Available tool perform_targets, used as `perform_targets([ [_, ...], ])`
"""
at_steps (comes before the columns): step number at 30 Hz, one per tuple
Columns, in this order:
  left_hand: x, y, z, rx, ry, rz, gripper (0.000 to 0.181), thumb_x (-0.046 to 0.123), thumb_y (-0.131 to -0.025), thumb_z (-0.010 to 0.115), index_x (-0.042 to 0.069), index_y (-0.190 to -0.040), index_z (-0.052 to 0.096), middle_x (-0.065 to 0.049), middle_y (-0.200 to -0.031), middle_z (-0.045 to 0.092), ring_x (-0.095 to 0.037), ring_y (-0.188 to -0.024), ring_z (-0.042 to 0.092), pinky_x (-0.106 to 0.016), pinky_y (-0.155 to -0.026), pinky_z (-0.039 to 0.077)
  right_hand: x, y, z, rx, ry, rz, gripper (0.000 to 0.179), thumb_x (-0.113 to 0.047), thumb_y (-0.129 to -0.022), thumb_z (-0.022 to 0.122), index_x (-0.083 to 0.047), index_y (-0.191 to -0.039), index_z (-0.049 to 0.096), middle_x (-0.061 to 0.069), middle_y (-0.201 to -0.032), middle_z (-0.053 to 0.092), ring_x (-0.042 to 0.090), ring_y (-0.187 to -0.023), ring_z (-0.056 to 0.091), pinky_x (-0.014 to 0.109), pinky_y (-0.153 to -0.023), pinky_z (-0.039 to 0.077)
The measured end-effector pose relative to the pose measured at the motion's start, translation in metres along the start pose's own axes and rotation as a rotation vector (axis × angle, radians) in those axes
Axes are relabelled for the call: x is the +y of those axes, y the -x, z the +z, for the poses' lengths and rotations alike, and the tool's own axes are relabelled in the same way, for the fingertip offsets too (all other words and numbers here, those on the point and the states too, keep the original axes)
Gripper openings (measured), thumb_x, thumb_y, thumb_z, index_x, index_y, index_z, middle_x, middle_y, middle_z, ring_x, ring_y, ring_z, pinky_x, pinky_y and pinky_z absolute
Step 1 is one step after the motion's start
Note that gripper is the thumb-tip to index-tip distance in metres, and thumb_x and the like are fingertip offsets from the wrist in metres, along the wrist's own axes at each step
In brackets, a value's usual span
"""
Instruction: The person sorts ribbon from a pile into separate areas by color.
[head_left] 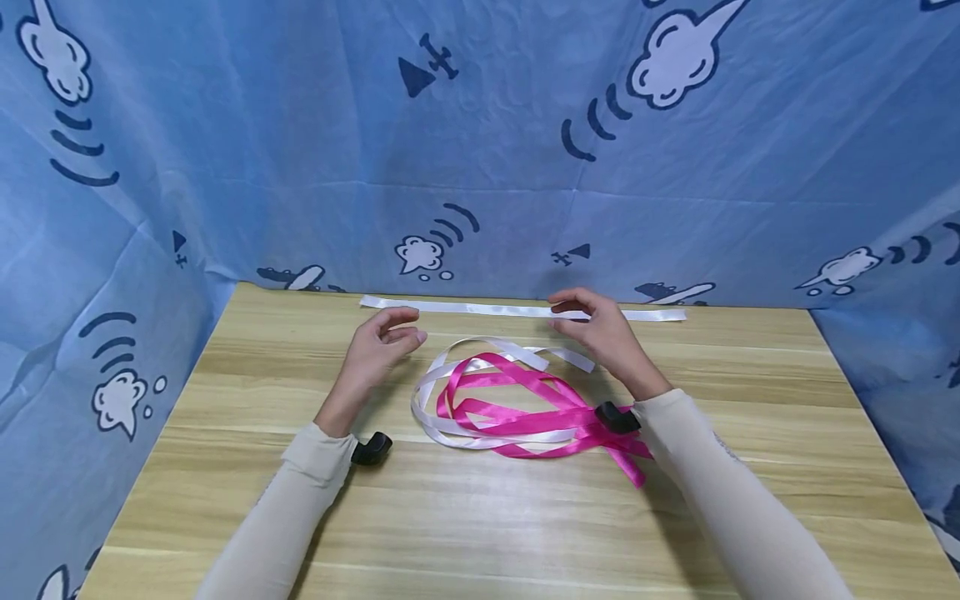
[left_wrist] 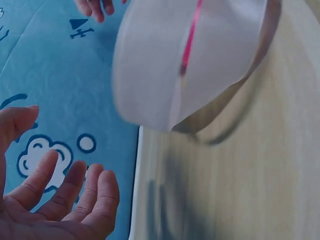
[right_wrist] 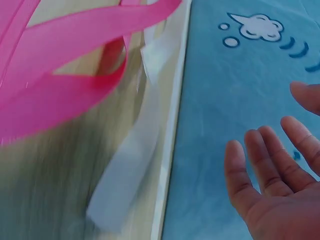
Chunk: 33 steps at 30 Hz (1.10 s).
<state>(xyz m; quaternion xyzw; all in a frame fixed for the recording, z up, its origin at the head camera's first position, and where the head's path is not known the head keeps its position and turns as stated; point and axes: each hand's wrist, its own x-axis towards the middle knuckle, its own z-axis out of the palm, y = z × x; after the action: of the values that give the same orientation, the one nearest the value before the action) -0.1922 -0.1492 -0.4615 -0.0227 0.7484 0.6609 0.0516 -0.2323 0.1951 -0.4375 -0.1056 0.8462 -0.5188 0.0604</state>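
Observation:
A straight strip of white ribbon (head_left: 480,309) lies along the back edge of the table. My left hand (head_left: 375,348), fingers loosely bent and holding nothing, is just in front of its left part. Toward the strip's right part my right hand (head_left: 603,333) overlaps it in the head view, thumb and fingers apart. Between and below the hands is a looped heap of pink ribbon (head_left: 517,375) and white ribbon (head_left: 422,400). In the right wrist view a white ribbon end (right_wrist: 122,185) trails beside the pink loops. Both wrist views show spread fingers with nothing between them.
The wooden table (head_left: 247,400) meets a blue patterned cloth (head_left: 487,142) that hangs behind it and at both sides. A black wrist device (head_left: 372,450) sits at my left cuff, another black device (head_left: 617,418) at my right, over the pink ribbon's gathered part.

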Motion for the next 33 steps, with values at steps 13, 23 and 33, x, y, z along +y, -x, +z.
perform_targets([
  [13,-0.007,-0.007,0.017,-0.068,-0.120,-0.040,0.049,0.010,-0.096,0.075,0.001,-0.141,0.059,-0.019,-0.146,0.060,-0.035,-0.132,0.063,-0.044,-0.110,0.054,0.000,-0.015,0.036,-0.107,0.008,0.019,0.034,-0.006,-0.097,0.071,0.000,-0.130,0.066,0.024,-0.131,0.067,0.036,-0.124,0.063,0.031,-0.081,0.054],
  [23,-0.009,-0.008,0.031,-0.073,-0.150,-0.075,0.045,0.005,-0.094,0.075,0.002,-0.137,0.062,-0.017,-0.141,0.064,-0.033,-0.125,0.067,-0.042,-0.107,0.056,0.005,-0.025,0.061,-0.161,0.023,0.052,0.034,-0.005,-0.096,0.072,0.000,-0.129,0.067,0.018,-0.129,0.068,0.033,-0.118,0.065,0.031,-0.084,0.053],
  [33,-0.014,-0.012,0.040,-0.034,-0.209,-0.067,0.039,0.001,-0.093,0.075,0.000,-0.131,0.066,-0.019,-0.128,0.070,-0.030,-0.111,0.072,-0.038,-0.100,0.059,0.007,-0.030,0.081,-0.164,0.187,-0.007,0.030,-0.004,-0.095,0.073,-0.001,-0.125,0.071,0.017,-0.123,0.072,0.032,-0.112,0.069,0.044,-0.097,0.059],
])
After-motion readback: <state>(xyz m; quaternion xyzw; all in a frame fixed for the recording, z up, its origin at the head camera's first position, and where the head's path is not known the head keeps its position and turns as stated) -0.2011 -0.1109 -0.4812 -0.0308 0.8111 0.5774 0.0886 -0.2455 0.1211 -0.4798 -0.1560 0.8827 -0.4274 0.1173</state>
